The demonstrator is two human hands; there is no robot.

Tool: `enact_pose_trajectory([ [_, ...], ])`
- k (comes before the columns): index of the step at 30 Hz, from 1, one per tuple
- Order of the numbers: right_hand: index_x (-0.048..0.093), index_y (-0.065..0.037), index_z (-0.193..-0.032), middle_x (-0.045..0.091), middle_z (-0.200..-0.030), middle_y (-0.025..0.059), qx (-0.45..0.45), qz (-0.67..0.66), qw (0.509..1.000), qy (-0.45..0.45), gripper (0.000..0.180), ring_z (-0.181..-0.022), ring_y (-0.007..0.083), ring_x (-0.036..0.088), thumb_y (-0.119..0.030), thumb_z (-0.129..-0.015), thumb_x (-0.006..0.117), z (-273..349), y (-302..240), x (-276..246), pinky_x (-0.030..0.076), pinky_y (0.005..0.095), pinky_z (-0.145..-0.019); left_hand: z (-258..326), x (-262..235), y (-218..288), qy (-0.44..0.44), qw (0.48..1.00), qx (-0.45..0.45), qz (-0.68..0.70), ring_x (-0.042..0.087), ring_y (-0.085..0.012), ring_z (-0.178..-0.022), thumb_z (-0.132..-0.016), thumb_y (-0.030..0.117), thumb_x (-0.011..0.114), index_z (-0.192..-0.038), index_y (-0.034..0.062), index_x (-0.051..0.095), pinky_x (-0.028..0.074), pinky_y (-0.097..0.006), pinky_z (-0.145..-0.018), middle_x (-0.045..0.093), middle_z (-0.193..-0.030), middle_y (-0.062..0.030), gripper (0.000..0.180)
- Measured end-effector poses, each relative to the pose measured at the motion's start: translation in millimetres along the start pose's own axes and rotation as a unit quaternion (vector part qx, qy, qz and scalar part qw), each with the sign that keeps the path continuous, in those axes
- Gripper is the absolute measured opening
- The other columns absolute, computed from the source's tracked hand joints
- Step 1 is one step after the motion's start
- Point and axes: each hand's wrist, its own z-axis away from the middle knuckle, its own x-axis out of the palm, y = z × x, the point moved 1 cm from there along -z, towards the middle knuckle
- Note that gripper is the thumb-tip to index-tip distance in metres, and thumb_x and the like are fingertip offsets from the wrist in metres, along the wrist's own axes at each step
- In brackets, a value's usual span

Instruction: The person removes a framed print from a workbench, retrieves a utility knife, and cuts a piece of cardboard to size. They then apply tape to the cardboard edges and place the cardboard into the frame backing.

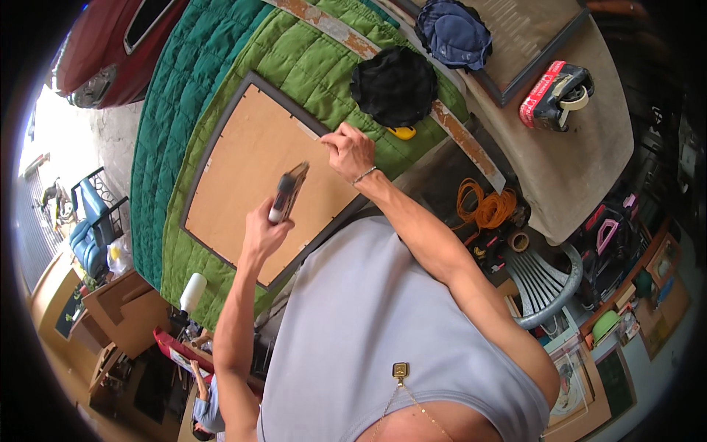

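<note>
My left hand [261, 234] gripped a stapler-like tool [288, 193] over the frame backing [250, 166]; my right hand [349, 151] pinched its far edge, fingers closed; fastening looked unfinished.

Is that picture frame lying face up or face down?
Face down: the picture frame shows its plain brown backing board, lying flat on the green quilted blanket.

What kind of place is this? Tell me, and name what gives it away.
Probably a framing workshop in an open garage. A picture frame lies back-up on green quilted padding, the left hand holds a tool over it, and a red car is parked beside the bench.
</note>
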Motion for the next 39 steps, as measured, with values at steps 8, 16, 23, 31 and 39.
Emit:
enact_pose_trajectory([
  [8, 0.07, -0.019, -0.108, 0.054, -0.097, 0.0107, -0.106, 0.148, 0.981, -0.069, 0.03, -0.091, 0.0303, 0.058, -0.013, -0.082, 0.058, 11, 0, -1, 0.053, 0.0411, -0.065, 3, 21, -80, 0.05, 0.991, 0.009, 0.124, 0.048, -0.0145, -0.062, -0.065, 0.009, 0.071, -0.089, 0.0023, 0.057, 0.044, -0.031, -0.058, 0.053, -0.069, -0.0038, 0.028],
  [16, 0.062, -0.007, -0.119, 0.054, -0.103, 0.0126, -0.13, 0.336, 0.924, -0.129, 0.037, -0.097, 0.0299, 0.056, -0.019, -0.086, 0.053, 16, -14, 9, 0.05, 0.0396, -0.067, -2, 24, -80, 0.01, 0.983, 0.027, 0.183, 0.052, -0.0112, -0.058, -0.07, 0.001, 0.065, -0.102, 0.0028, 0.057, 0.045, -0.028, -0.052, 0.055, -0.069, -0.0029, 0.033],
  [23, 0.064, -0.018, -0.12, 0.055, -0.105, 0.0142, -0.051, 0.176, 0.981, -0.061, 0.038, -0.099, 0.0312, 0.057, -0.016, -0.083, 0.059, 26, -2, 5, 0.05, 0.044, -0.078, 5, 21, -62, 0.017, 0.974, 0.081, 0.213, 0.053, -0.0109, -0.052, -0.073, 0.0, 0.063, -0.1, 0.0024, 0.057, 0.043, -0.027, -0.045, 0.055, -0.066, -0.0021, 0.028],
  [31, 0.064, -0.015, -0.12, 0.058, -0.098, 0.01, 0.061, 0.119, 0.989, -0.061, 0.041, -0.099, 0.0294, 0.059, -0.017, -0.079, 0.067, 63, 16, -30, 0.051, 0.0413, -0.085, 7, 21, -59, 0.011, 0.964, 0.099, 0.247, 0.054, -0.0117, -0.052, -0.075, 0.002, 0.063, -0.1, 0.0009, 0.057, 0.043, -0.027, -0.044, 0.058, -0.066, -0.0043, 0.026],
  [39, 0.067, -0.009, -0.114, 0.061, -0.101, 0.0121, 0.113, 0.035, 0.99, -0.077, 0.041, -0.098, 0.0309, 0.061, -0.02, -0.074, 0.07, 59, 20, -40, 0.051, 0.042, -0.084, 4, 21, -63, 0.017, 0.967, 0.11, 0.229, 0.054, -0.012, -0.054, -0.075, 0.001, 0.064, -0.103, -0.0008, 0.058, 0.044, -0.028, -0.048, 0.058, -0.068, -0.0044, 0.028],
])
